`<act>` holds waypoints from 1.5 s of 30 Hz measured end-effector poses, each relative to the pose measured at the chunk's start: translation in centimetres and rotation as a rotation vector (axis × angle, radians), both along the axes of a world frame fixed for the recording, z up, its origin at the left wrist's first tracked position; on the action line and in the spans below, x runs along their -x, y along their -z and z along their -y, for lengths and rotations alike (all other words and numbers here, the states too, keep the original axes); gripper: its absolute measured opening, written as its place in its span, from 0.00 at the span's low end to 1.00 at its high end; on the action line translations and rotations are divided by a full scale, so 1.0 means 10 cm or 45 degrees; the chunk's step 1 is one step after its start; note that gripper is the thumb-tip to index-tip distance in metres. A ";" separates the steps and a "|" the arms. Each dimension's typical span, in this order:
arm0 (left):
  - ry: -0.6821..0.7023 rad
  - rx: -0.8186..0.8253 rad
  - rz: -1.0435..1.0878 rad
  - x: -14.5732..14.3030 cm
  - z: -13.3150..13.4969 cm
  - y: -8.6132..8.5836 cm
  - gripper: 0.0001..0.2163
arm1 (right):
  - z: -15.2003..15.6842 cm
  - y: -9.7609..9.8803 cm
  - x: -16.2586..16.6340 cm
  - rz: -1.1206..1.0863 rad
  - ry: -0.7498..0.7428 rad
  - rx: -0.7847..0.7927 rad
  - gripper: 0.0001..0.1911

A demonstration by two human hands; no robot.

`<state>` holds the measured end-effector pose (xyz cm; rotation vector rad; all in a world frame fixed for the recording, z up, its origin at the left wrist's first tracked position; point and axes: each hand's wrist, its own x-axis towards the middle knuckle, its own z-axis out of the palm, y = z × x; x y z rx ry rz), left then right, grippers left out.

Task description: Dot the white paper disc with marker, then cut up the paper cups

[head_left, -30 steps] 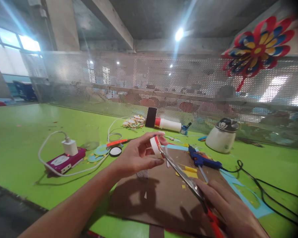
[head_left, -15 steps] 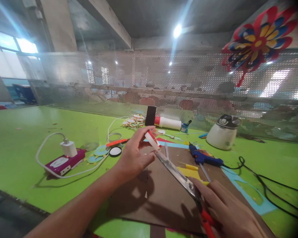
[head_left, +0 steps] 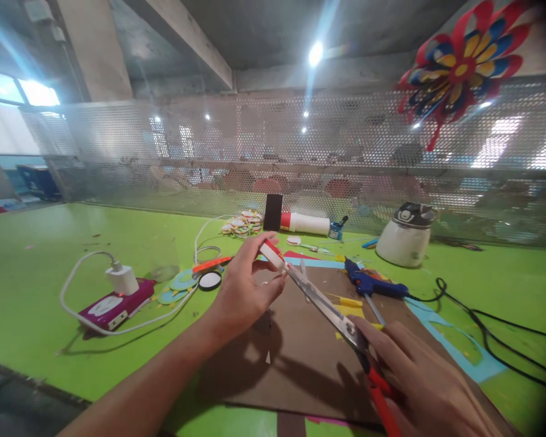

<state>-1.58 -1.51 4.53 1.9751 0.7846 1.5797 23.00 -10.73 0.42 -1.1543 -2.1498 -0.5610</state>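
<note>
Left hand: your left hand [head_left: 246, 291] is raised above the bench [head_left: 36, 243], thumb and fingertips pinched on a small white and red paper piece [head_left: 272, 254].
Right hand: your right hand [head_left: 418, 388] is low at the right, fingers closed around the red handles of the scissors [head_left: 327, 306].
Scissors: the long metal blades slant up and to the left, and their tips touch the lower edge of the paper piece. Whether the blades are parted there, you cannot tell.
Paper piece: it sits in the air between your fingertips, over the far edge of the brown cardboard sheet [head_left: 295, 358].
Cardboard sheet: it lies flat on the green bench under both hands, with yellow scraps [head_left: 348, 306] on it near the blades.
Right of the blades: a blue glue gun [head_left: 368, 284] lies on the sheet's far corner, its black cord [head_left: 482, 318] trailing right. A white pot [head_left: 404, 243] stands beyond it.
Left of your hand: a magenta power bank [head_left: 113, 306] carries a white charger [head_left: 122, 279], and paper discs [head_left: 177, 282] lie just beside it.
Far side: a white tube [head_left: 307, 223] with a red end lies by a black block [head_left: 273, 211] before the mesh screen [head_left: 164, 152].
Screen: a red, blue and yellow paper flower [head_left: 459, 60] hangs at its upper right.
</note>
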 end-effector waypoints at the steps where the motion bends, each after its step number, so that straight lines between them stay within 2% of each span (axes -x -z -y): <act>1: -0.015 -0.006 -0.011 0.00 0.01 -0.01 0.26 | 0.00 -0.01 -0.01 -0.005 -0.001 -0.002 0.25; 6: 0.023 0.062 -0.088 0.03 0.03 -0.06 0.28 | -0.01 -0.06 -0.09 -0.027 0.026 0.091 0.24; 12: 0.489 0.397 0.092 0.09 0.01 -0.09 0.28 | -0.01 -0.13 -0.14 -0.097 -0.047 0.258 0.19; 20: 0.714 0.405 0.069 0.11 0.05 -0.12 0.30 | 0.01 -0.18 -0.12 -0.081 -0.214 0.350 0.21; 23: 0.714 0.382 0.074 0.12 0.05 -0.12 0.31 | 0.02 -0.05 -0.21 -0.139 -0.217 0.390 0.22; 27: 0.683 0.350 0.079 0.13 0.05 -0.13 0.31 | 0.02 0.10 -0.30 -0.352 -0.175 0.374 0.27; 33: 0.723 0.422 0.121 0.11 0.07 -0.16 0.31 | 0.02 0.12 -0.24 -0.299 -0.164 0.503 0.24; 36: 0.709 0.414 0.140 0.11 0.07 -0.16 0.31 | 0.01 0.15 -0.26 -0.317 -0.169 0.474 0.23; 39: 0.702 0.411 0.122 0.12 0.06 -0.16 0.31 | 0.01 0.08 -0.24 -0.317 -0.188 0.418 0.23; 42: 0.751 0.449 0.122 0.12 0.06 -0.15 0.31 | 0.03 -0.09 -0.16 -0.262 -0.257 0.519 0.18; 45: 0.797 0.482 0.136 0.12 0.06 -0.15 0.31 | 0.05 -0.20 -0.08 -0.275 -0.269 0.610 0.18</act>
